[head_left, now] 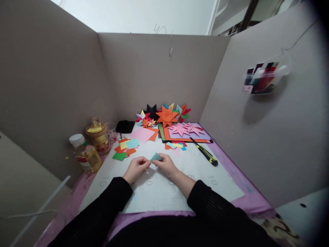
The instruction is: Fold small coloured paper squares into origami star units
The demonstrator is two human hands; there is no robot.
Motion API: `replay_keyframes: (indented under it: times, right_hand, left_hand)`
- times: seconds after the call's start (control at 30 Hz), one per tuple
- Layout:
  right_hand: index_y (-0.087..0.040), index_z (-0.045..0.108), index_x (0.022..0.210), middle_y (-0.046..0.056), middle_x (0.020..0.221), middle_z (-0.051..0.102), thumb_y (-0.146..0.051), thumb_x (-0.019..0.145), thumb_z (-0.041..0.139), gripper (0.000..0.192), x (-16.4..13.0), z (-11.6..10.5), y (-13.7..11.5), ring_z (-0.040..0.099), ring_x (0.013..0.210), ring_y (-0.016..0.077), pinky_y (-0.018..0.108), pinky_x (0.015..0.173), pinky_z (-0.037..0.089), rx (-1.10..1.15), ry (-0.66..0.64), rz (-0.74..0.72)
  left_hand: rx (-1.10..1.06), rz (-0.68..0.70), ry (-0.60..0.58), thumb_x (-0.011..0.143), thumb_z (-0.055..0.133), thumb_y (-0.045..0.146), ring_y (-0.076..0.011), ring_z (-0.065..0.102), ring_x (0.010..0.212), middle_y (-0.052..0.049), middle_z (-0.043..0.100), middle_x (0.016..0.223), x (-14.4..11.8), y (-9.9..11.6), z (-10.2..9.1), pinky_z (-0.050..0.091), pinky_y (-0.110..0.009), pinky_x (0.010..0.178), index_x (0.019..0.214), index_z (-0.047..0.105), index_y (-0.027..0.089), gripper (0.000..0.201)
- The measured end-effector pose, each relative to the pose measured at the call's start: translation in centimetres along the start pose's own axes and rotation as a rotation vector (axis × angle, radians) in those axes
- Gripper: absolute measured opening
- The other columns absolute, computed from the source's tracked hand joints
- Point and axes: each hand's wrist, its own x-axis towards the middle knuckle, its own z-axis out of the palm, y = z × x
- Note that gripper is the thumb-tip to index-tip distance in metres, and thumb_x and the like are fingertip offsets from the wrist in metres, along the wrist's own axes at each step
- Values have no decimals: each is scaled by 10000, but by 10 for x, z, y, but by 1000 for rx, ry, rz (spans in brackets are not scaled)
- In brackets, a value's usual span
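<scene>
Grey partition walls [159,72] close in a table whose pink cover [254,202] shows around a large white sheet [154,202]. Off the sheet's left edge stand a white-capped bottle [89,157] and a lidded jar [97,137]; an elbow swung wide could probably tip the bottle. Inside the far left corner lie loose coloured squares [127,144], light enough that a sleeve or draught might scatter them. Midway between the side edges, the left hand [137,168] has thumb and forefinger pinched together on the left corner of a small folded teal paper [155,157]; the right hand [166,164] grips its right side between thumb and fingers. If either fingertip slid, the crease could skew. Folded stars [167,116] crowd the far edge. Towards the right edge lies a yellow-and-black cutter [205,152]; I cannot tell whether its blade is out, so a careless reach there could mean a cut.
</scene>
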Motion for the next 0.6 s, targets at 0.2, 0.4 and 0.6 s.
replay_keyframes:
  times: [0.2,0.4,0.6]
  right_hand:
    - [-155,580,678,-38,597,497,-314,645,699,201,0,3,0,431,551,94,218,536,353,52,-8,32]
    - [-187,550,848,-35,701,567,-234,577,721,324,1,6,1,482,553,96,209,510,376,151,23,80]
    - [-209,466,899,-44,677,610,-186,595,693,380,-1,7,-4,522,544,98,211,543,388,193,26,75]
  left_hand:
    - [98,110,40,674,615,308,-110,481,565,8,558,568,-2,8,1,377,-209,548,571,569,145,198]
    - [155,158,48,672,591,302,-114,479,563,6,548,557,-5,12,4,373,-206,533,541,554,153,202]
    - [208,195,31,690,562,280,-103,450,544,15,512,546,-3,7,6,351,-198,517,531,520,157,205]
